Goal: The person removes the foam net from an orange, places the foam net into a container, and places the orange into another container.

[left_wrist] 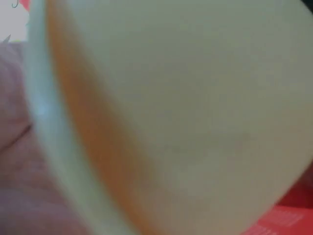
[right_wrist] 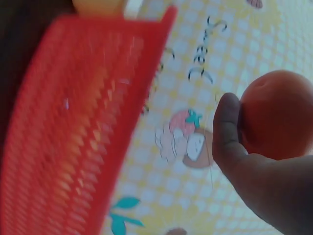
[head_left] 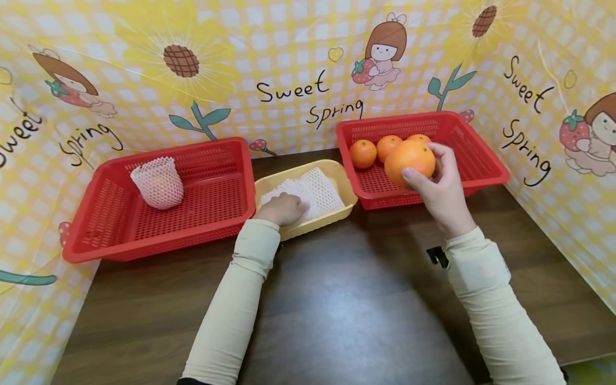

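Observation:
My right hand (head_left: 445, 192) grips an orange (head_left: 409, 163) between thumb and fingers, raised over the front of the right red basket (head_left: 385, 202). In the right wrist view the thumb lies along the side of this orange (right_wrist: 278, 115). My left hand (head_left: 284, 208) reaches into the yellow tray (head_left: 317, 222), its fingers curled at a bunched white foam net (head_left: 299, 191); the fingertips are partly hidden. Another foam net (head_left: 323, 190) lies flat beside it. The tray's pale wall (left_wrist: 195, 98) fills most of the left wrist view.
Several oranges (head_left: 363, 154) sit in the right basket. The left red basket (head_left: 202, 200) holds one piece of fruit in a foam net (head_left: 159, 183). All three containers stand side by side on a dark wooden table (head_left: 327, 299), before a yellow checked cloth (head_left: 279, 48).

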A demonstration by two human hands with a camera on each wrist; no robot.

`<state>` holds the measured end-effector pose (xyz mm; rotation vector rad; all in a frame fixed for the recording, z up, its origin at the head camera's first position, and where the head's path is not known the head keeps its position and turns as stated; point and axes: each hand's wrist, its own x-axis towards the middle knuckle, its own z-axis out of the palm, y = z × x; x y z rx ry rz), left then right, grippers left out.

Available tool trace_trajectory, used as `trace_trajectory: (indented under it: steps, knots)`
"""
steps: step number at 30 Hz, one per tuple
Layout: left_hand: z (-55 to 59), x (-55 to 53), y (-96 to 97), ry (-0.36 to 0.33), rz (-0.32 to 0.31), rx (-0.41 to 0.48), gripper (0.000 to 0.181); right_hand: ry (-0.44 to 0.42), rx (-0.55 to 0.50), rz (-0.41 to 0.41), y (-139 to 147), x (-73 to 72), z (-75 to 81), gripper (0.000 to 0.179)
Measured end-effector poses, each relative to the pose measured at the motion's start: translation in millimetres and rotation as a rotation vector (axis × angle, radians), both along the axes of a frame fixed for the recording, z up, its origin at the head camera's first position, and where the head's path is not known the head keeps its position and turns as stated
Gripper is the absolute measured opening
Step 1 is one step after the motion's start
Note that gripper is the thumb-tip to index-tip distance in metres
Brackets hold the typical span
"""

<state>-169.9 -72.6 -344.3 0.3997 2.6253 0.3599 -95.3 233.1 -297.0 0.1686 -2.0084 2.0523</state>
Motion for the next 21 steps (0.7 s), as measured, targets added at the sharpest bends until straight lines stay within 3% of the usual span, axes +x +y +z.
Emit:
trace_trajectory:
  steps: [4,7,10,12,14,17,21]
  knots:
    - [-5.0,2.2,5.7,0.071,0.011,-0.101,0.047,0.011,0.212,-0.071,10,-22.0,9.3,0.056]
    - [-5.5,8.0,13.2,0.184,0.022,-0.138,0.045,-0.025,0.418,-0.128,11,-40.1,10.1,0.066]
    - [2.3,17.5,26.2,0.309,0.049,-0.155,0.032,-0.114,0.581,-0.138,8,-57.4,6.6,0.076]
    - [12.3,23.4,39.6,0.408,0.052,-0.118,0.026,-0.171,0.648,-0.110,4,-69.2,3.8,0.081]
    - [21.7,26.2,57.4,0.501,0.044,-0.018,0.026,-0.220,0.713,-0.068,0,-82.2,2.0,0.085]
    - [25.7,21.7,88.1,0.558,0.007,0.107,0.045,-0.242,0.821,-0.006,-9,-103.0,-2.5,0.088]
    - [10.2,10.6,117.3,0.480,0.008,0.127,0.086,-0.268,0.984,0.052,-19,-122.6,-12.5,0.088]
